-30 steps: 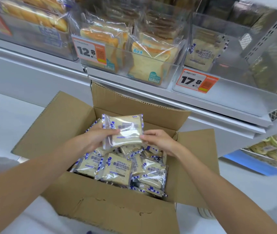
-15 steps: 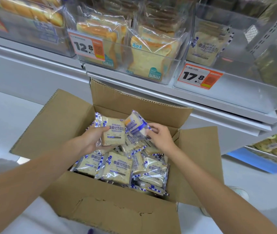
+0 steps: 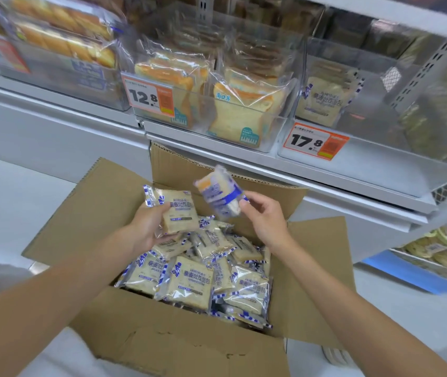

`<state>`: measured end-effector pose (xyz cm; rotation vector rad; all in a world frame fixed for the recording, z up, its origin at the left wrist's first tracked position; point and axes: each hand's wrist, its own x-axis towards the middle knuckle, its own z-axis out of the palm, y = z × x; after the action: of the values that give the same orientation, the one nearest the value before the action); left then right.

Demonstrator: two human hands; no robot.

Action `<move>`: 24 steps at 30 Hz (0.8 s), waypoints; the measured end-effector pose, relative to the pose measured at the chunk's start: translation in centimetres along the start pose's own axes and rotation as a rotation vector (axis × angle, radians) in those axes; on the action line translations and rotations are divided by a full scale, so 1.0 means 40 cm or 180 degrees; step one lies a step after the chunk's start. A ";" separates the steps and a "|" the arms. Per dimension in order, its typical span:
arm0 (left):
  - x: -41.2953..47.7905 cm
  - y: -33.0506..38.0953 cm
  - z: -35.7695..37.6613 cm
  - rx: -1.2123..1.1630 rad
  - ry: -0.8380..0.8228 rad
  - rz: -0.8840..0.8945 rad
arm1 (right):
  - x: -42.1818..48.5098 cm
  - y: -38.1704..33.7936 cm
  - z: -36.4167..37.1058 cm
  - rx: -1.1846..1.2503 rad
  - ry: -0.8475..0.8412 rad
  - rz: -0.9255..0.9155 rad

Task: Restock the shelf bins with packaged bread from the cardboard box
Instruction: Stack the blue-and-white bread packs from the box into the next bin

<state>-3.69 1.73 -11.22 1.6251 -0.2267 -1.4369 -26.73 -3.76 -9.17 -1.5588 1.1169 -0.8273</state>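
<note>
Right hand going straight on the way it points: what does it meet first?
Probably the box's raised back flap, beyond the packet the right hand holds; if it passes above that, the front of the 12.8 bin. Depth is unclear.

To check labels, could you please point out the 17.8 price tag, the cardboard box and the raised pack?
17.8 price tag (image 3: 302,140): head view, its digits.
cardboard box (image 3: 189,349): head view, front wall.
raised pack (image 3: 225,198): head view, blue band.

Orange-edged 12.8 price tag (image 3: 148,96), 17.8 price tag (image 3: 315,142), blue sheet (image 3: 407,273) lower right.
</note>
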 end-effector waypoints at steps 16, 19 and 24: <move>-0.012 0.017 0.012 0.0303 -0.0933 -0.0039 | 0.033 0.045 0.027 0.0311 -0.0358 0.1067; -0.011 0.013 0.020 0.0314 -0.0938 -0.0020 | 0.039 0.041 0.009 -0.0088 -0.0785 0.1156; -0.017 -0.003 0.030 0.0823 -0.0916 -0.0082 | 0.033 0.011 0.014 -0.0830 -0.1154 0.0363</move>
<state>-4.96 1.65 -10.73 1.6220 -0.5786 -1.7162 -25.88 -4.82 -9.76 -1.7556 1.0617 -0.3117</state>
